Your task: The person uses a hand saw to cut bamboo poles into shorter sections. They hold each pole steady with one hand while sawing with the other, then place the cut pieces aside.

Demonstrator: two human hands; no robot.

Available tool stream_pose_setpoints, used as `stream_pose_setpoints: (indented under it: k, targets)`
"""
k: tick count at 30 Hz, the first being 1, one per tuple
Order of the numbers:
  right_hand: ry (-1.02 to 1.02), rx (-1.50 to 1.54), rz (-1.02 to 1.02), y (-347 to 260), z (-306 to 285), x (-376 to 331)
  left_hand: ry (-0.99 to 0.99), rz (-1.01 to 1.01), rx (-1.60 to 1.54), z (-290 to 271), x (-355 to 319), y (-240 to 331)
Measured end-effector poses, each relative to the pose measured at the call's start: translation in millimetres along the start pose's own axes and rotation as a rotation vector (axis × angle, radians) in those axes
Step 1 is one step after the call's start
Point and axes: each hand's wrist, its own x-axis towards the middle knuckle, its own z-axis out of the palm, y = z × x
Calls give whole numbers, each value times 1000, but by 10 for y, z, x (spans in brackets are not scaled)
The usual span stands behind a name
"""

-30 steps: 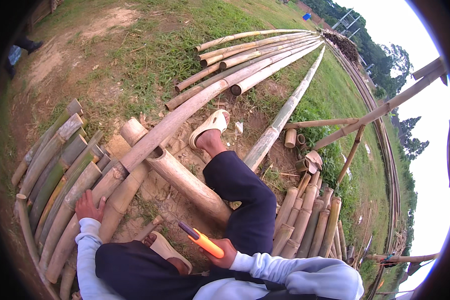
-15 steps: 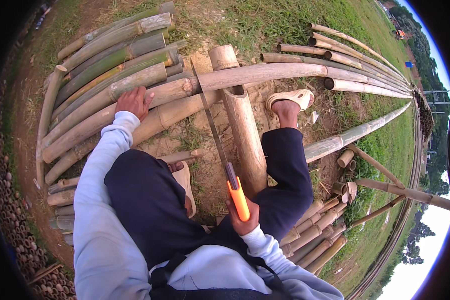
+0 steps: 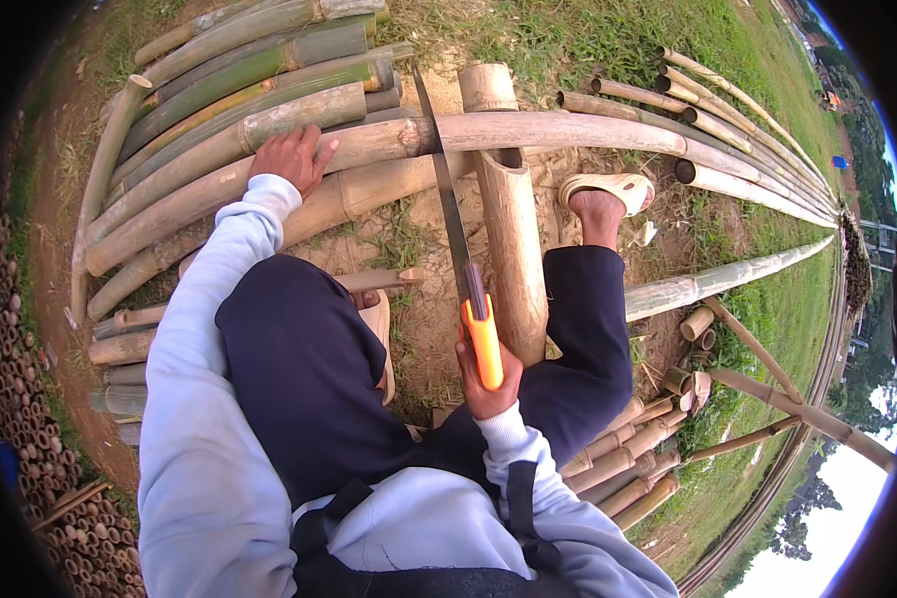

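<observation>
A long bamboo pole (image 3: 568,133) lies crosswise in front of me, resting on a thick upright-slanting bamboo post (image 3: 511,229) with a notched, hollow opening. My left hand (image 3: 294,159) presses over the pole left of the saw, fingers bent across it and thumb apart. In my right hand (image 3: 488,384) is a handsaw (image 3: 450,214), its orange handle closed in my fingers. The dark blade crosses the pole at a joint, with its tip past the far side. Whether the teeth have cut into the bamboo I cannot tell. Another pole (image 3: 369,189) lies just beneath.
Several cut bamboo lengths (image 3: 259,95) lie side by side at the far left. More long poles (image 3: 738,120) stretch away at right. Short pieces (image 3: 628,463) are stacked beside my right leg, near a bamboo frame (image 3: 807,399). Stacked bamboo ends (image 3: 30,399) line the left edge.
The view has shifted, moving the scene up and right. My right hand has pushed the saw slightly away from me across the pole. My left hand stays in place on the bamboo.
</observation>
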Motion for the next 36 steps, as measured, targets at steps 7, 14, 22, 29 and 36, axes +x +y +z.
stream_pose_setpoints:
  k: [7,14,22,29,36]
  targets:
    - [12,-78,-8,-96,179,586,-27,-11,48,28,5,61]
    - [-10,-55,-84,-167,253,779,6,1,46,6,80,-19]
    - [22,-59,-33,-119,174,476,-20,-2,62,9,34,52]
    - [39,3,-176,-80,402,1137,-3,6,27,-33,123,56]
    - [-20,-195,-20,-181,-197,-334,13,3,53,108,-29,-4]
